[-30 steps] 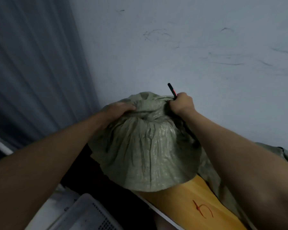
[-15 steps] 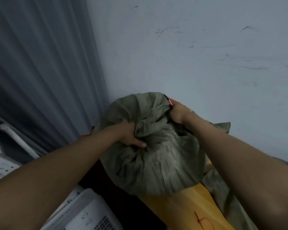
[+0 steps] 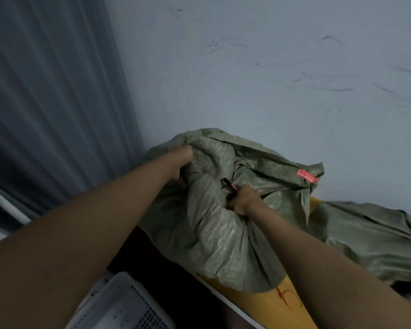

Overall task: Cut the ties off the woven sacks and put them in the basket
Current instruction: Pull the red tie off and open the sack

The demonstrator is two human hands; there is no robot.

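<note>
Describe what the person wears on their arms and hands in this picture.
Nothing shows on either. The left hand and right hand are bare, without gloves, rings or a watch. Both forearms are uncovered up to the frame edge; no sleeve is in view.

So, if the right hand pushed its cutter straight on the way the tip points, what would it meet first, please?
Most likely the bunched neck of the sack, just beyond the cutter in the right hand; depth is unclear.
</note>
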